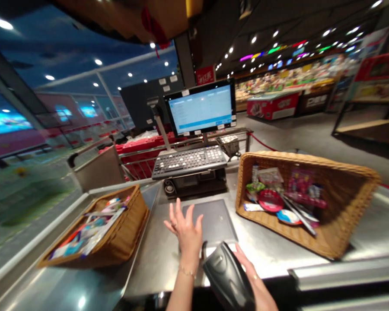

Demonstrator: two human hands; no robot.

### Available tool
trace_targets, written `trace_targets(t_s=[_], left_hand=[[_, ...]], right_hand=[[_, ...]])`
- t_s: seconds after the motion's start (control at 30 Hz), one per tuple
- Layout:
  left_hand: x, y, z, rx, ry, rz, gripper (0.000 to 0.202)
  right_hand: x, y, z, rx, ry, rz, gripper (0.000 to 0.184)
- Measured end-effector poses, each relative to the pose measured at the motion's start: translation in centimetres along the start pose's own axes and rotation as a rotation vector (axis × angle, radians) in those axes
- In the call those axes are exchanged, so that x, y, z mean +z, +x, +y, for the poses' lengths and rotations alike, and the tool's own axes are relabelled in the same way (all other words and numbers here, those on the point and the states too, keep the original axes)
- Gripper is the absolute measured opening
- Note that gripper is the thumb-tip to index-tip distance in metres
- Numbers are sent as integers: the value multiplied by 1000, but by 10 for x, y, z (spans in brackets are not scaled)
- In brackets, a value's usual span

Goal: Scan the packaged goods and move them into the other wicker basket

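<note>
The left hand (185,229) is open wide, with its fingers spread apart, and it holds nothing. It is just in front of the gray plate (212,222) set in the metal tabletop (266,255), and I cannot tell if it touches the plate. A thin bracelet (187,273) is on that wrist. The right hand (251,272) is closed around a black barcode scanner (228,276), which is on the near side of the plate. To the right of the plate sits a big wicker basket (298,163) with a red dish (270,200) and packets in it. To the left of the plate is a second wicker basket (129,207), full of packets. Behind the plate are a black keyboard (189,162) and a computer screen (199,108).
</note>
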State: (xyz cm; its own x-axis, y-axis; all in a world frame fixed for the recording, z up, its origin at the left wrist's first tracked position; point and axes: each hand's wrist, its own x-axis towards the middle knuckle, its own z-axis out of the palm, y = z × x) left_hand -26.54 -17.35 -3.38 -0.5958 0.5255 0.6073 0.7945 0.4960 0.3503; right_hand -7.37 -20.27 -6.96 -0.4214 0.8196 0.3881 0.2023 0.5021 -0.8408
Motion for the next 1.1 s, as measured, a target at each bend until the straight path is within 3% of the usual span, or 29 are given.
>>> trace_targets(t_s=[0.1,0.2,0.4,0.5,0.63,0.87,1.0,1.1], left_hand=[[2,-1,4,24,-12,-3,28],[3,-1,9,41,-18,0,28],[4,-4,28,84,-50,-24,27],[5,-7,37,107,-59,-45,28],[10,-12,46,134,-75,-76,28],[26,-23,64,193,-115,-127,28],[35,-29,78,242,-134,-153,27],[43,-35,90,286,-121,-174,29]], right_hand=[[-3,7,-9,106,25,26,41],[-8,15,-19,242,53,43,41],[-15,15,-21,255,56,65,43],[-16,8,-11,159,27,65,41],[-18,-2,6,-43,-80,46,59],[-32,-1,14,-93,-273,33,42],[-37,0,20,-118,-371,42,64],[-40,0,30,-117,-407,80,67]])
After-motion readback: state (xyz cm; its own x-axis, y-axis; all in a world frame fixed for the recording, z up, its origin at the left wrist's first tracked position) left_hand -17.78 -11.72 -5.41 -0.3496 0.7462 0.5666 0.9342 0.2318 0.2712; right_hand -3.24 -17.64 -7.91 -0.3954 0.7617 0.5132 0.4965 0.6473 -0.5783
